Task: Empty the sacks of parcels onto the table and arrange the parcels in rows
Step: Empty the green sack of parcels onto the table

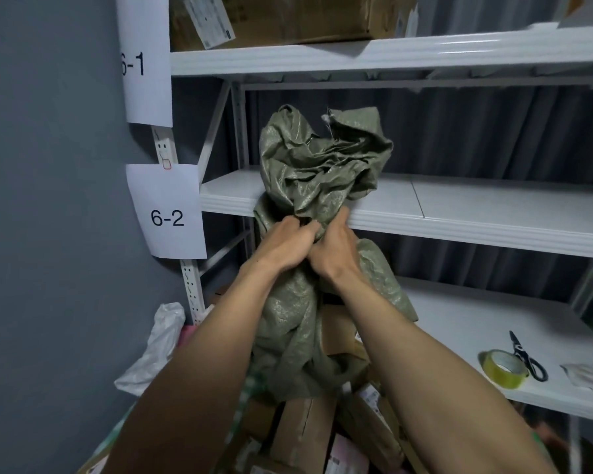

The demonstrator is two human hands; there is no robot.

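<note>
Head view showed me my left hand (285,242) and right hand (336,244) side by side, both clutching the crumpled olive-green woven sack (315,165), raised in front of the white metal shelving (459,220). Below it, near me, lay brown cardboard parcels (305,425). At right, black-handled scissors (528,357) touched a yellowish tape roll (504,369).

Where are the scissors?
In the head view, the scissors lie on the lowest white shelf at the right, touching the roll of yellow tape on its right side.
</note>
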